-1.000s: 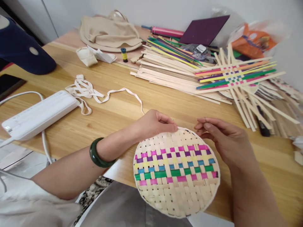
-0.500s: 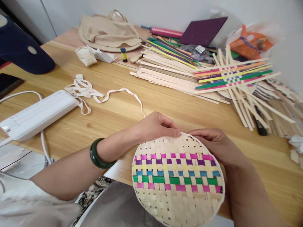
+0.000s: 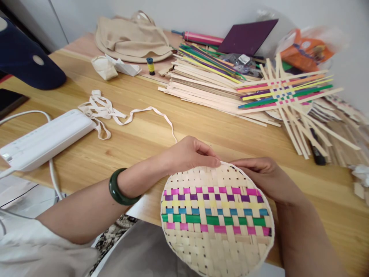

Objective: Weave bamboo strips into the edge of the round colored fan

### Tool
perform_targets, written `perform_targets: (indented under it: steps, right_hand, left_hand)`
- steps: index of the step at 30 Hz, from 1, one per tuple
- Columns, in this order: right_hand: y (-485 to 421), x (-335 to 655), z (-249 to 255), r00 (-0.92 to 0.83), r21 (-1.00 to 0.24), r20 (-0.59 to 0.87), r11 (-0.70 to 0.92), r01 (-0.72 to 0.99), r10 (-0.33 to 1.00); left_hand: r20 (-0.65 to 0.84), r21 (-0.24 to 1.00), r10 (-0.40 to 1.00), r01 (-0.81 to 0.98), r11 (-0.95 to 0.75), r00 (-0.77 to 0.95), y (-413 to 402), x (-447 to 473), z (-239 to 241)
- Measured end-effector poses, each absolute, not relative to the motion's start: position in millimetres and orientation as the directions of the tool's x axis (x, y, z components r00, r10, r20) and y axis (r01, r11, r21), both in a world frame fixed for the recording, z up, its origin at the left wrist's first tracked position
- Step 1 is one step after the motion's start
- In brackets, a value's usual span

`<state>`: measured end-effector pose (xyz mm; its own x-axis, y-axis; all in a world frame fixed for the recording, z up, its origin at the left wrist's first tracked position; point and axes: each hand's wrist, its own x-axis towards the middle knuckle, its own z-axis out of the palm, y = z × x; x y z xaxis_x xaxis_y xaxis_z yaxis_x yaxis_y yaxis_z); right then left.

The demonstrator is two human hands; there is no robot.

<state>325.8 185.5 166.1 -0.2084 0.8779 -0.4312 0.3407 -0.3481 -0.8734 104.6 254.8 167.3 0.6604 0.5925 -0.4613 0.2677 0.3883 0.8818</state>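
A round woven bamboo disc (image 3: 216, 219) with pink, purple, yellow, blue and green strips leans at the table's near edge, white binding tape (image 3: 273, 227) running round its rim. My left hand (image 3: 196, 154) pinches the upper rim, thumb on the near face and fingers behind. Just to the right, my right hand (image 3: 259, 173) is closed at the same rim; its fingertips are partly hidden behind the disc. From behind my left hand a white cloth tape (image 3: 155, 109) runs back to a loose heap on the table.
A white power strip (image 3: 49, 138) with cables lies at left, near a dark blue cap (image 3: 31, 57). Behind are a beige hat (image 3: 129, 38), a thread spool (image 3: 150, 66) and piled bamboo strips (image 3: 201, 84). At right sits a half-woven strip piece (image 3: 284, 92) over a black-handled tool (image 3: 318, 156).
Both hands keep their place on the rim. My right hand's fingers have shifted very slightly; the disc and tape look the same.
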Motion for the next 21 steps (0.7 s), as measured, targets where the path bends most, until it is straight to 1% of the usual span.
perform_targets:
  steps: [4, 9, 11, 14, 16, 19, 21]
  right_hand:
    - [185, 325, 167, -0.218, -0.881, -0.410, -0.322, 0.346, 0.886]
    - [184, 318, 171, -0.155, -0.864, -0.396, -0.311, 0.397, 0.905]
    - [184, 316, 171, -0.179, -0.868, -0.380, -0.283, 0.408, 0.908]
    - [186, 313, 171, -0.212, -0.882, -0.371, -0.272, 0.384, 0.904]
    - [186, 312, 171, -0.217, -0.887, -0.392, -0.305, 0.347, 0.894]
    - [187, 312, 171, -0.154, -0.883, -0.411, -0.351, 0.311, 0.899]
    - [187, 312, 172, -0.088, -0.882, -0.394, -0.350, 0.315, 0.915]
  left_hand:
    - [-0.456, 0.884, 0.587, 0.262, 0.388, 0.669, 255, 104, 166]
    - [-0.450, 0.879, 0.543, 0.243, 0.411, 0.709, 253, 104, 163]
    - [-0.448, 0.877, 0.523, 0.243, 0.414, 0.725, 253, 105, 161]
    - [-0.453, 0.876, 0.524, 0.253, 0.410, 0.721, 253, 107, 159]
    - [-0.464, 0.869, 0.531, 0.249, 0.427, 0.709, 254, 107, 158]
    - [-0.483, 0.853, 0.533, 0.236, 0.465, 0.695, 255, 106, 158]
    - [-0.492, 0.844, 0.533, 0.228, 0.485, 0.688, 255, 106, 159]
